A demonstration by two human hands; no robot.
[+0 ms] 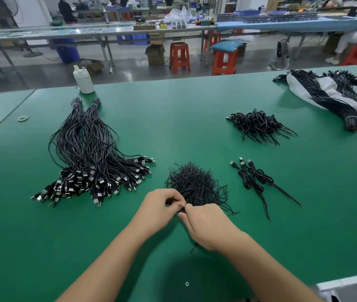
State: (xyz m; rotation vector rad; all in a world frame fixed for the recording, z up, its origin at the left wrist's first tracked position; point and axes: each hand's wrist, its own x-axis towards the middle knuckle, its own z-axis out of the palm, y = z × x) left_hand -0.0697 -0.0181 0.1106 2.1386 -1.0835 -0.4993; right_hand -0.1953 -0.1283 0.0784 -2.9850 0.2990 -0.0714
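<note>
Green matting covers the wide surface (195, 101) in front of me, with factory benches and red stools beyond it in the top of the frame.

Low in the centre, my left hand (158, 205) and right hand (208, 223) meet fingertip to fingertip. Both are curled closed, each pinching the same black wire (181, 207) between thumb and fingers. Most of it is hidden inside my grip, and a few thin black ends poke out beneath my right hand. I cannot tell whether I hold a folded cable, a tie, or both.

Just above my hands sits a heap of short black ties (195, 184), with my fingers at its near edge. At centre right lie three coiled plug cables (254, 179), each cinched in the middle, and further up is a pile of more like them (258, 125). At centre left lie two long bundles of uncoiled plug cables (90, 153). A white bottle (84, 80) stands at upper left, and a pale bag of more cables (334, 92) lies at upper right.

I judge that I am partway through binding one cable, wrapping or twisting a tie around it. The next move likely calls for a firm pinch from one hand while the other twists the ends tight. After that the cable can go with the three at centre right.
</note>
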